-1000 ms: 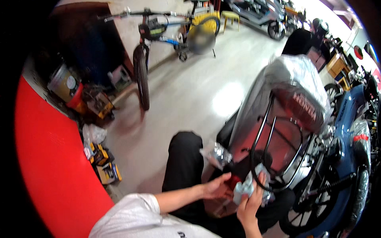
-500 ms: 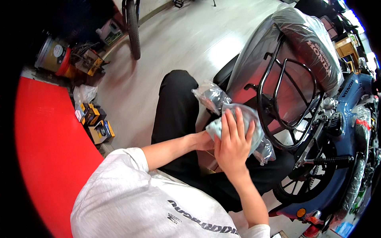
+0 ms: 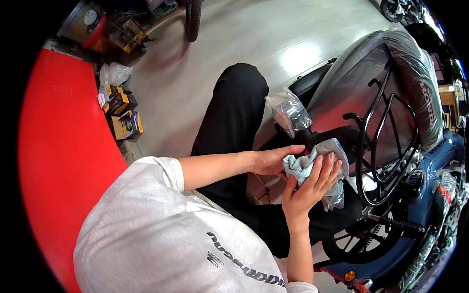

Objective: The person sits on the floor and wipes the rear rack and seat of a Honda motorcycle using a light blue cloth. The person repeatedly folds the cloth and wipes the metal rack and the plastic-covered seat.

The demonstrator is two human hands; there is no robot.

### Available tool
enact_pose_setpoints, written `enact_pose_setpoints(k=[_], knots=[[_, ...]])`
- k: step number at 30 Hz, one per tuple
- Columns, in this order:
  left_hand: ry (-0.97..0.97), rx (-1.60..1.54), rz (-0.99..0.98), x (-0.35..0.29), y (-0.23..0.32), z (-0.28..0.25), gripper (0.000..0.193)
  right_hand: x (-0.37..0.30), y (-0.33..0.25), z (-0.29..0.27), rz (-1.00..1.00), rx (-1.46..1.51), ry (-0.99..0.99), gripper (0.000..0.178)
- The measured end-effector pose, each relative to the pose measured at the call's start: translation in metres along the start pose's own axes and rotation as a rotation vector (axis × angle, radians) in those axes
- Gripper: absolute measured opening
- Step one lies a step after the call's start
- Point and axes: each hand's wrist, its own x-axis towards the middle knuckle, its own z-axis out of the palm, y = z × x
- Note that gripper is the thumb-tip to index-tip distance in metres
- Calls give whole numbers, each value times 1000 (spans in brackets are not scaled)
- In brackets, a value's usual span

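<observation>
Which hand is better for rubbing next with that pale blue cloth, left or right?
Probably the right hand: it lies over the pale blue cloth, while the left hand is at the cloth's left side, partly hidden.

Dark lettering on grey shirt (image 3: pixel 161 224), pale letters on wrapped seat (image 3: pixel 418 85), letters on blue bodywork (image 3: pixel 442 152)

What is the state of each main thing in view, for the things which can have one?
Light blue cloth: crumpled at its left, flatter at its right.
Right hand: laid on the cloth, fingers extended.
Left hand: at the cloth's left side, partly hidden.
Orange-lensed lamp: wrapped in clear plastic.
Motorcycle seat: covered with clear plastic.
Black rack: unwrapped.
</observation>
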Motion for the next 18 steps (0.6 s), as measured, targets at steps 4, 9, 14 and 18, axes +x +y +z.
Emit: enact_pose_setpoints(k=[4, 9, 14, 18], knots=[[-54, -140, 49, 1, -2, 2, 55, 17, 8, -4, -86, -90, -102, 58], [-85, -104, 84, 3, -6, -2, 60, 37, 6, -7, -92, -44, -107, 50], [2, -103, -11, 6, -2, -1, 67, -7, 7, 9, -94, -51, -19, 48], [38, -114, -12, 2, 3, 11, 76, -16, 15, -6, -83, 0, -73, 49]])
